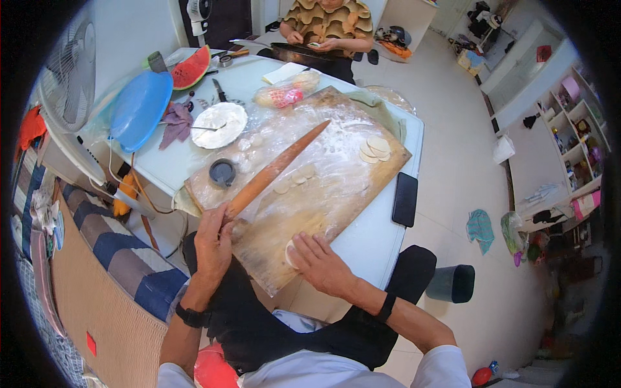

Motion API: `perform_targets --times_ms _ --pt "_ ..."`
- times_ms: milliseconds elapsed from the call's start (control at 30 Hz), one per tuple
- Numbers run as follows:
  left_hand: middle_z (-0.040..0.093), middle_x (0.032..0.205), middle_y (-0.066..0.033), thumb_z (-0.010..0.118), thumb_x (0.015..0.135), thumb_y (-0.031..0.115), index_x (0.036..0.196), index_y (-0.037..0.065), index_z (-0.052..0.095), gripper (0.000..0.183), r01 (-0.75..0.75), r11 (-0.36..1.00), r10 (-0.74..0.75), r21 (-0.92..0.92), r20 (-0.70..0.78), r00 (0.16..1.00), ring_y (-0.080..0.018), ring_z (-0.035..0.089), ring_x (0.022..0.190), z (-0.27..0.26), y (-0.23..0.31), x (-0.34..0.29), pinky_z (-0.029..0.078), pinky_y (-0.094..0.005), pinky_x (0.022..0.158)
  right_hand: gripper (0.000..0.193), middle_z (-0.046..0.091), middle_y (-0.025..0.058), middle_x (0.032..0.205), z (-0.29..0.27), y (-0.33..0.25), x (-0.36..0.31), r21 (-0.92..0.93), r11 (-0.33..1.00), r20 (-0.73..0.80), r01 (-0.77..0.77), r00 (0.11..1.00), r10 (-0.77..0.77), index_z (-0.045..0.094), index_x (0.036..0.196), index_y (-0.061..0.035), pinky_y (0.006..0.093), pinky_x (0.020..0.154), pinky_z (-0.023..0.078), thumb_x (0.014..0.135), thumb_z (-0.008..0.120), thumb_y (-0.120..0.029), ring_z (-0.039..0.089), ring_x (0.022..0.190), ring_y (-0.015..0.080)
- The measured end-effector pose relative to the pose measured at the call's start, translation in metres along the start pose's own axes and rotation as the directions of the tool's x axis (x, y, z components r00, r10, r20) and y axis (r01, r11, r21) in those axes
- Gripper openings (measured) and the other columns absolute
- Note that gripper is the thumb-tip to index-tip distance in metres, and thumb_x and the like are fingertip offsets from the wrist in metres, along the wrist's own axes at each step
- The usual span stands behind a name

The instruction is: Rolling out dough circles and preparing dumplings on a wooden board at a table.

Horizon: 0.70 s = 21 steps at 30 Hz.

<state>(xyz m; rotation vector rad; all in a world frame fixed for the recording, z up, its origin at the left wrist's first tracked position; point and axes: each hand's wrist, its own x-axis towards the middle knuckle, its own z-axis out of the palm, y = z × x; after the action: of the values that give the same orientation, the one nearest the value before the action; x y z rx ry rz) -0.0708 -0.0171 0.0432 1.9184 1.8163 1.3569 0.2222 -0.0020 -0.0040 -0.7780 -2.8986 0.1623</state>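
Dough round (290, 255) beneath flat-fingered right hand (320, 262), near corner of board (275, 275)
Left hand (214, 238) grasps rolling pin (277, 169); flat rounds (375, 149) seemingly done, small pieces (283, 186) left.

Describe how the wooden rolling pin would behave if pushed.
The rolling pin, long and rounded, would probably roll sideways. It looks like solid wood, so likely stiff. With its near end in the left hand, a push might swivel it instead.
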Motion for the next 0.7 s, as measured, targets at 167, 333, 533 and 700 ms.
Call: perform_targets --times_ms 167,333,533,700 --pt "0.063 0.103 -0.0169 0.065 0.092 -0.009 0.136 -0.002 0.061 0.045 0.039 0.999 -0.039 0.020 0.034 0.999 -0.0275 0.068 0.091 -0.005 -0.003 0.001 0.055 -0.0357 0.082 0.049 0.052 0.0225 0.152 0.007 -0.001 -0.009 0.102 0.990 -0.131 0.097 0.988 -0.083 0.054 0.143 -0.0021 0.0527 0.121 0.038 0.095 0.063 -0.009 0.047 0.144 0.0416" --pt "0.061 0.101 -0.0182 0.064 0.090 -0.010 0.137 -0.002 0.060 0.047 -0.084 0.996 0.080 0.032 0.126 0.989 -0.0322 0.066 0.089 -0.008 -0.002 0.004 0.054 -0.0377 0.079 0.047 0.065 0.0216 0.137 -0.005 0.020 -0.013 0.607 0.777 -0.201 -0.166 0.914 0.353 0.061 0.139 -0.0055 0.0467 0.112 0.048 0.092 0.061 0.000 0.061 0.132 0.0377" --pt "0.060 0.098 -0.0179 0.065 0.094 -0.002 0.137 -0.002 0.059 0.044 -0.060 0.998 0.054 0.028 0.186 0.981 -0.0330 0.064 0.086 -0.016 -0.009 0.004 0.053 -0.0395 0.078 0.042 0.070 0.0241 0.130 -0.076 0.113 0.012 0.670 0.599 -0.248 -0.439 0.628 0.738 0.062 0.141 -0.0055 0.0416 0.102 0.054 0.100 0.056 -0.001 0.068 0.121 0.0364" --pt "0.059 0.096 -0.0164 0.065 0.097 0.004 0.137 -0.002 0.059 0.041 -0.016 0.999 0.025 -0.046 0.205 0.978 -0.0303 0.062 0.084 -0.009 -0.005 0.010 0.052 -0.0379 0.077 0.044 0.066 0.0247 0.135 -0.094 0.213 0.023 0.239 0.849 -0.595 -0.470 0.620 0.511 0.057 0.144 -0.0021 0.0453 0.110 0.048 0.101 0.059 -0.004 0.061 0.129 0.0416"
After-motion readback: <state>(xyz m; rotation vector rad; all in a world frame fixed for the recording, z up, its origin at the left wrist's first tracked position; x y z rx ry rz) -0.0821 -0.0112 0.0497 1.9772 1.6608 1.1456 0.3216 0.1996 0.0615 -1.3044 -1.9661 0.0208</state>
